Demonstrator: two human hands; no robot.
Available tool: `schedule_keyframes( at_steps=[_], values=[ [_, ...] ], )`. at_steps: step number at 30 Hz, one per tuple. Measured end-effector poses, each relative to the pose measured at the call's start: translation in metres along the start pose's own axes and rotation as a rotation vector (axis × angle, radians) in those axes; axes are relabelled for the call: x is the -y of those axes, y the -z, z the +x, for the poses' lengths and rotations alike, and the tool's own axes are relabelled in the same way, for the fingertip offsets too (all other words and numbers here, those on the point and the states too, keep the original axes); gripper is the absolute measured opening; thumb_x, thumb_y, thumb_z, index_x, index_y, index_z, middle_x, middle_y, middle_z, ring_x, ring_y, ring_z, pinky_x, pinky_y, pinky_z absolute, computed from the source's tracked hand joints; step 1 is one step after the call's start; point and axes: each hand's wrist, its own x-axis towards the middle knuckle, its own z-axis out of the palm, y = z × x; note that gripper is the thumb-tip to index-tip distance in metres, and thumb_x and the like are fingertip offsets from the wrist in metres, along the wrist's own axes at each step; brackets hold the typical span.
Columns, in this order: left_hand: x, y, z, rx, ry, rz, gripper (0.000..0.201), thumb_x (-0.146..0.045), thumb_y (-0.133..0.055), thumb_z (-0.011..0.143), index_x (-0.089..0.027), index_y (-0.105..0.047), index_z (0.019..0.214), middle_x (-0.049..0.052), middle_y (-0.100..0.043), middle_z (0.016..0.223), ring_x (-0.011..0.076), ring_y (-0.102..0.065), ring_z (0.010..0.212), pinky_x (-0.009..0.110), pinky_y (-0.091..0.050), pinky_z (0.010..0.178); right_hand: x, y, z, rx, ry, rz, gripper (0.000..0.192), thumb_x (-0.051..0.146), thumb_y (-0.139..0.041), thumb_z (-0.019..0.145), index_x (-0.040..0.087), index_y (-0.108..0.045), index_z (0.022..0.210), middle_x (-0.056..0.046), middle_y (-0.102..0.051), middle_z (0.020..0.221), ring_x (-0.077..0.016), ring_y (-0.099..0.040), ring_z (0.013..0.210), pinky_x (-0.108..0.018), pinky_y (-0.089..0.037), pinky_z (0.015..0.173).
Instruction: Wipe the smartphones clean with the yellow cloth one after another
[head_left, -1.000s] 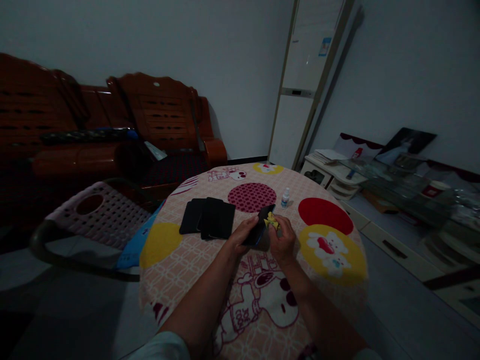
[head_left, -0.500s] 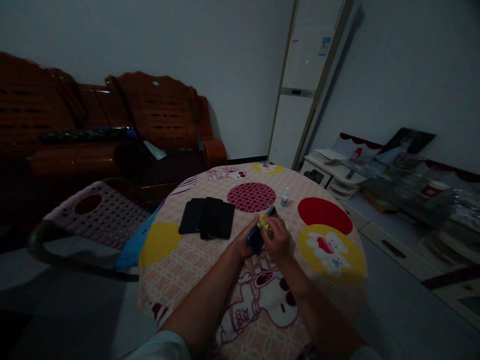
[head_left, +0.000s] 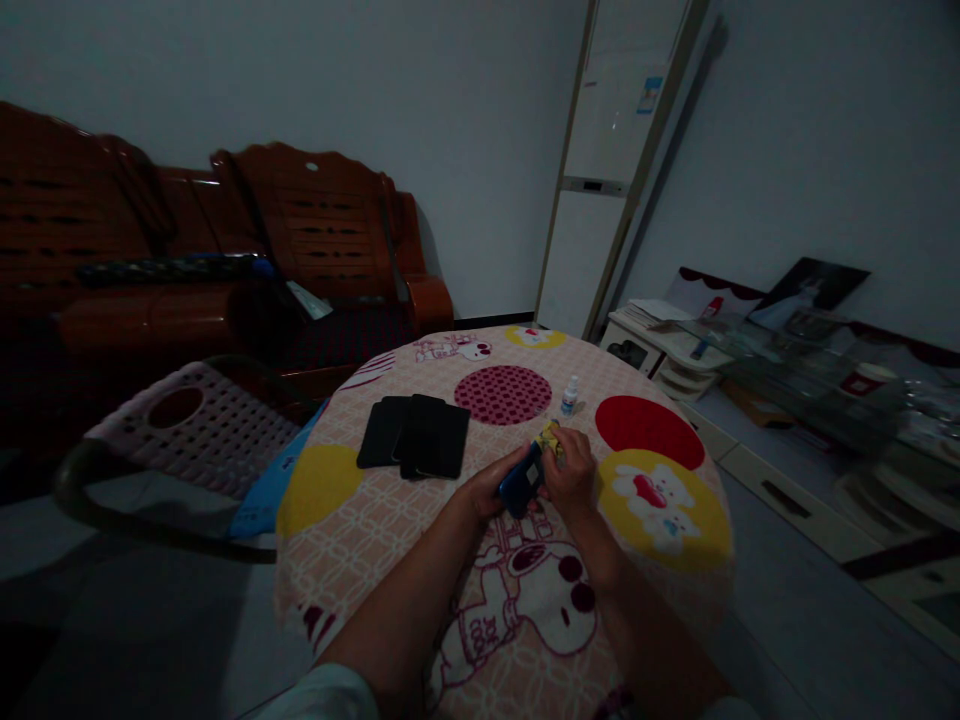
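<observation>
My left hand [head_left: 486, 489] grips a blue phone [head_left: 522, 479] above a round table [head_left: 352, 520] with a cartoon-print cloth. Its blue back faces me, tilted up on edge. My right hand [head_left: 571, 472] pinches a small yellow cloth [head_left: 548, 437] against the phone's far end. Several black phones [head_left: 414, 446] lie flat and overlapping on the table, to the left of my hands. A small white dropper bottle [head_left: 570, 395] stands upright just beyond my right hand.
A pink perforated plastic chair [head_left: 196, 432] stands at the table's left edge. A dark wooden sofa [head_left: 225, 270] fills the back left. A tall white floor air conditioner [head_left: 607, 170] stands in the corner. A low white cabinet [head_left: 675, 355] with clutter runs along the right wall.
The phone has been turned over in my left hand, so its blue back now faces me. My right hand with the yellow cloth has shifted to the phone's far end.
</observation>
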Motion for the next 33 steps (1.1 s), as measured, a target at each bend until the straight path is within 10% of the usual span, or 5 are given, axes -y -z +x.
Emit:
schedule_keyframes(
  at_steps=[33],
  values=[
    [-0.011,0.003,-0.011,0.157,0.052,-0.044,0.054,-0.051,-0.033,0.092,-0.009,-0.055,0.119,0.016,-0.07,0.085,0.0237,-0.068,0.066,0.031,-0.052,0.056,-0.009,0.003,0.004,-0.003,-0.092,-0.02,0.026,0.013,-0.048,0.079,0.015,-0.064,0.1,-0.011,-0.063,0.093,-0.0228,-0.056,0.091,-0.04,-0.05,0.083]
  ],
)
